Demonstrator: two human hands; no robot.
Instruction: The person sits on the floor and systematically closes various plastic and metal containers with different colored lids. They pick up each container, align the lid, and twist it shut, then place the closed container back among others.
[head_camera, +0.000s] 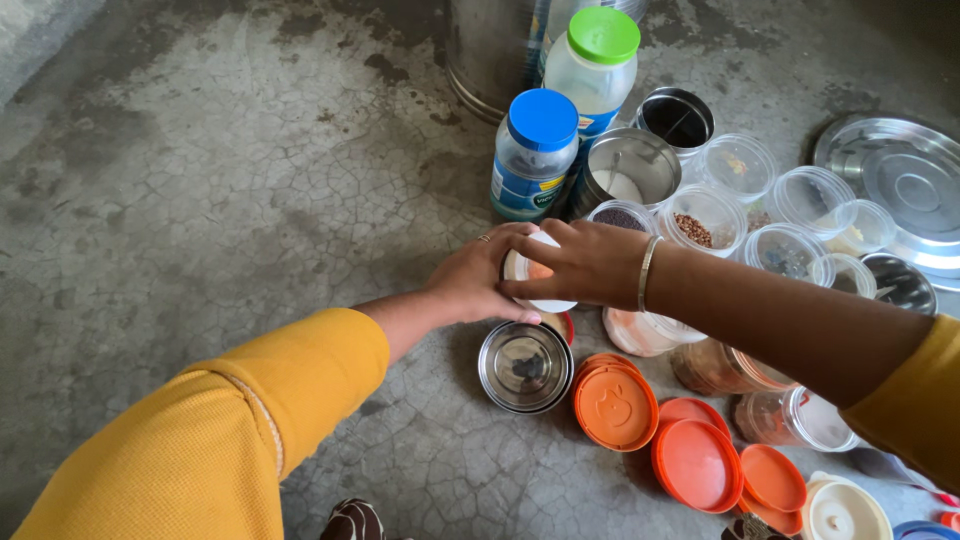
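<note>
Both my hands meet on a small clear jar with a white lid (528, 270) that has orange powder inside. My left hand (468, 280) wraps the jar's side from the left, a ring on one finger. My right hand (580, 262) lies over the lid from the right, a thin metal bangle on the wrist. Just below the jar stands an open steel tin (525, 367). Both sleeves are mustard yellow.
On the cracked concrete floor: a blue-lidded jar (535, 155), a green-lidded bottle (595, 65), several open clear containers with spices (700, 220), steel tins (632, 168), a steel lid (905, 190), orange lids (615, 405) and tipped jars (790, 415) at lower right.
</note>
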